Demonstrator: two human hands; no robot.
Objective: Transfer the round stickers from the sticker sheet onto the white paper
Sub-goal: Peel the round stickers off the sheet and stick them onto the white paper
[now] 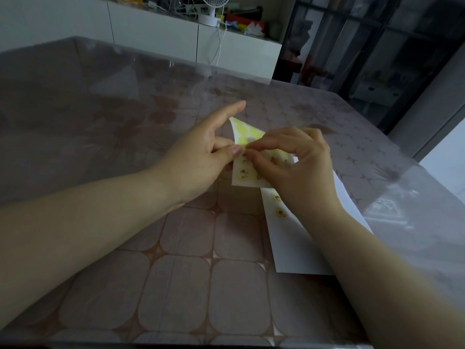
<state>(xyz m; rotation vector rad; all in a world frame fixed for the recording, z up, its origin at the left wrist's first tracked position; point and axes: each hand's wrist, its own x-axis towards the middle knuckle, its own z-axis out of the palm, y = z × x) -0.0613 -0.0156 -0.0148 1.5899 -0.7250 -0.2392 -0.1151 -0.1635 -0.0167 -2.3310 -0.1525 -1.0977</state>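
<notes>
— Where's the sticker sheet [247, 172]?
— Over the white paper's [297, 248] far corner, curled; my left hand [201, 157] pinches its edge, my right hand [294, 162] its fold (one sheet).
— Count?
— Two round stickers [275, 197] along the paper's left edge; the table [176, 273] stretches leftward.

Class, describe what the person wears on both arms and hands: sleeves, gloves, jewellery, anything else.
The left hand and right hand are bare: no gloves, rings, watch or bracelets show. The left forearm and right forearm are uncovered to the picture's edge, no sleeves in view.
</notes>
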